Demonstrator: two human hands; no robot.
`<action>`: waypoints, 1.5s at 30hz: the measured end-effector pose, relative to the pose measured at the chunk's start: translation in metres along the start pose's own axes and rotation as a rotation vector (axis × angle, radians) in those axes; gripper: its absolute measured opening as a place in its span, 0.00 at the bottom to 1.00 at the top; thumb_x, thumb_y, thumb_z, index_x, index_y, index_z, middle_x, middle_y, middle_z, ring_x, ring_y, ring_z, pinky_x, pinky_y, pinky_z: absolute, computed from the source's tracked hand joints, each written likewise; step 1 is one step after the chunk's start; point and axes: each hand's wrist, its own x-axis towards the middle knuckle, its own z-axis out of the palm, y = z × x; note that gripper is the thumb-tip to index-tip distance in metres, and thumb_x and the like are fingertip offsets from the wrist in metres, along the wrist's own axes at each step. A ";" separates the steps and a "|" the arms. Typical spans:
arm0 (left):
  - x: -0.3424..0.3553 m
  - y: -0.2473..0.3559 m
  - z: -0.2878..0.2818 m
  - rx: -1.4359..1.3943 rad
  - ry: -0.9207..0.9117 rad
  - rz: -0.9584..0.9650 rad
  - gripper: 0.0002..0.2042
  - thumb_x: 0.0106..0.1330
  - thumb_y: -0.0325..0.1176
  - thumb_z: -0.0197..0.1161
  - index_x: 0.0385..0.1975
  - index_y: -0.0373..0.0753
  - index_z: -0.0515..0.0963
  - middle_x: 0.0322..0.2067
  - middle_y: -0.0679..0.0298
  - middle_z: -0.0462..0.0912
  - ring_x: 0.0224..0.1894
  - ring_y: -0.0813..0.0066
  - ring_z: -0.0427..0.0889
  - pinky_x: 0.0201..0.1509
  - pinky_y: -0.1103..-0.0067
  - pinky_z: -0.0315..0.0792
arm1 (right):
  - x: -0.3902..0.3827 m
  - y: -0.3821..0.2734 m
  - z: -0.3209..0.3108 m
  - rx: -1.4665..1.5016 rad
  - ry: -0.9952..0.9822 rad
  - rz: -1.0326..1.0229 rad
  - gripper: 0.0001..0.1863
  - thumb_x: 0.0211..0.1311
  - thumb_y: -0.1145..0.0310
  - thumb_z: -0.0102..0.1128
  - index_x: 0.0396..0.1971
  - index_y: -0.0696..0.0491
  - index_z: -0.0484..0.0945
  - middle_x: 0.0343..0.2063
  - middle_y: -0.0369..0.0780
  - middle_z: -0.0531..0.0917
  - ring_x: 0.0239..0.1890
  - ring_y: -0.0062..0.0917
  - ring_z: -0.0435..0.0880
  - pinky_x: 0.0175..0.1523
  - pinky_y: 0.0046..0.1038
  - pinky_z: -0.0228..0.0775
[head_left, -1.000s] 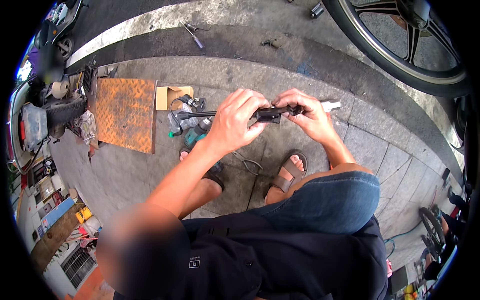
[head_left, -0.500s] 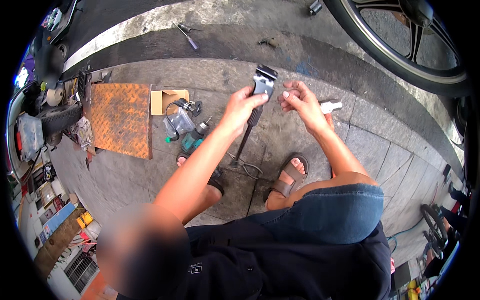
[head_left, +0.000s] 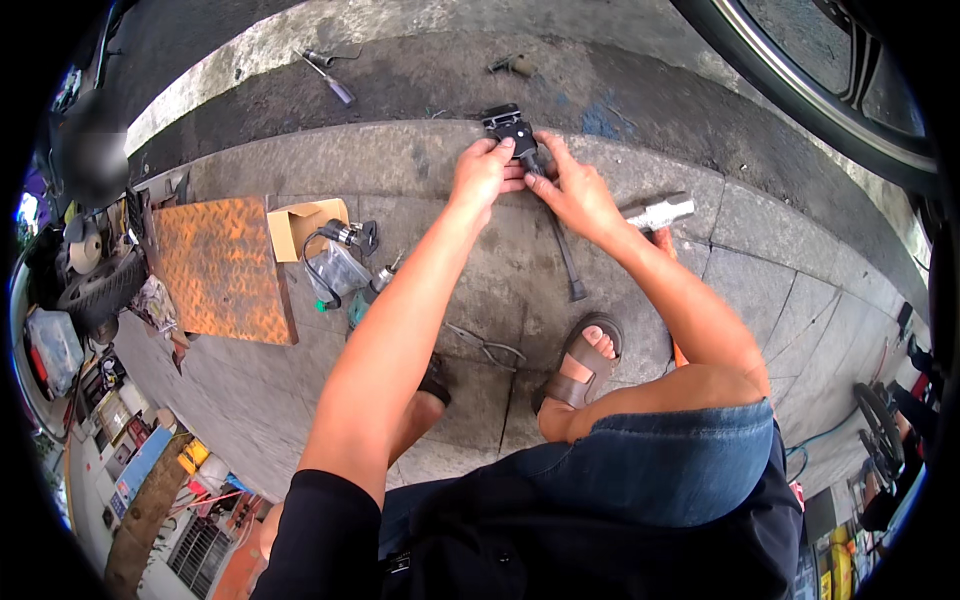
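Note:
A black kickstand point(head_left: 563, 250) is held out in front of me, its bracket head at the far end and its slim leg slanting back to a small foot. My left hand point(head_left: 483, 178) grips it just below the bracket, thumb on top. Fingers of my right hand point(head_left: 573, 192) close around its neck from the other side. Behind my right forearm lies a hammer point(head_left: 664, 212) with a silver head and an orange handle, partly hidden. Pliers point(head_left: 485, 347) rest on the paving between my feet.
On the left are a rusty steel plate point(head_left: 220, 270), an open cardboard box point(head_left: 306, 218), a key lock with cable point(head_left: 348, 235) and a clear bag point(head_left: 338, 272). My left forearm mostly hides a drill point(head_left: 385, 277). Farther out lie a screwdriver point(head_left: 332, 82) and a wheel point(head_left: 800, 110).
My right hand, apart from the kickstand before, has come to grip its neck. The kickstand's leg has swung from pointing left to pointing right, and my left arm now covers most of the drill.

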 end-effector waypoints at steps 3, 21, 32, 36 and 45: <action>0.012 0.021 -0.002 0.241 -0.003 -0.025 0.17 0.74 0.40 0.52 0.47 0.30 0.72 0.36 0.51 0.83 0.36 0.62 0.85 0.38 0.70 0.82 | 0.003 -0.001 0.010 0.101 0.027 0.043 0.37 0.61 0.59 0.62 0.66 0.53 0.56 0.32 0.56 0.84 0.37 0.53 0.84 0.42 0.48 0.75; 0.025 0.028 -0.017 0.867 0.062 0.017 0.17 0.72 0.46 0.57 0.39 0.34 0.78 0.22 0.59 0.83 0.24 0.73 0.83 0.29 0.76 0.76 | 0.002 0.008 0.023 -0.104 0.038 -0.049 0.44 0.58 0.58 0.67 0.70 0.50 0.51 0.31 0.51 0.84 0.31 0.49 0.85 0.35 0.46 0.75; -0.051 -0.024 -0.008 0.563 0.160 0.382 0.18 0.64 0.38 0.64 0.52 0.37 0.74 0.39 0.54 0.84 0.43 0.59 0.84 0.48 0.69 0.76 | -0.001 0.015 0.031 -0.032 0.127 -0.067 0.43 0.60 0.61 0.66 0.71 0.52 0.52 0.22 0.45 0.84 0.23 0.43 0.84 0.33 0.40 0.75; -0.123 -0.044 -0.076 0.753 0.151 0.518 0.15 0.63 0.36 0.64 0.47 0.37 0.78 0.40 0.56 0.84 0.46 0.61 0.83 0.49 0.71 0.77 | -0.022 0.004 0.004 0.093 0.101 0.075 0.40 0.62 0.65 0.65 0.70 0.54 0.54 0.19 0.43 0.82 0.23 0.33 0.83 0.32 0.34 0.74; -0.183 0.004 -0.290 0.197 0.758 0.396 0.07 0.70 0.34 0.58 0.42 0.39 0.78 0.19 0.70 0.75 0.17 0.84 0.71 0.20 0.85 0.67 | -0.044 -0.009 -0.063 0.132 0.199 0.021 0.25 0.64 0.69 0.61 0.60 0.56 0.68 0.19 0.39 0.81 0.20 0.21 0.80 0.29 0.27 0.73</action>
